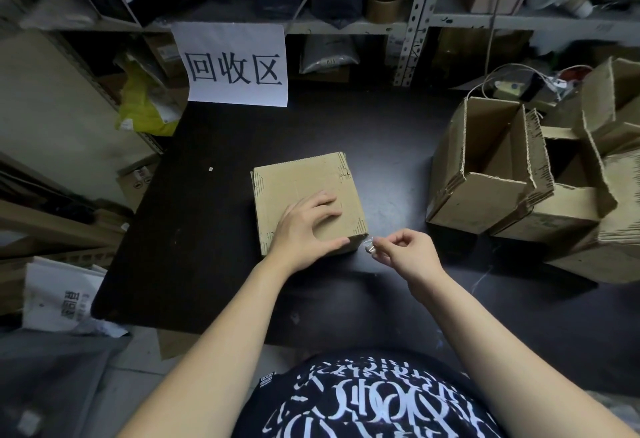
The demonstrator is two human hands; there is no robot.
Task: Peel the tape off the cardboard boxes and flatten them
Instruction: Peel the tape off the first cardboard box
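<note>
Black printed tee (pixel 374 399) low in frame; R hand (pixel 405 250) pinches clear tape strip (pixel 369 246) at near-right corner of brown square cardboard box (pixel 298 178), just left of grip, while L hand (pixel 308 226), fingers spread, presses box top.

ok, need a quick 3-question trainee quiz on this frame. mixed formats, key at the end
1. True or false: the left hand rests on top of the closed box.
2. What does the right hand pinch at the box's near right corner? A) a knife B) clear tape C) a box flap
3. Fill in: the opened boxes are piled on the person's ____ side of the table.

Key: 1 true; 2 B; 3 right.
</note>
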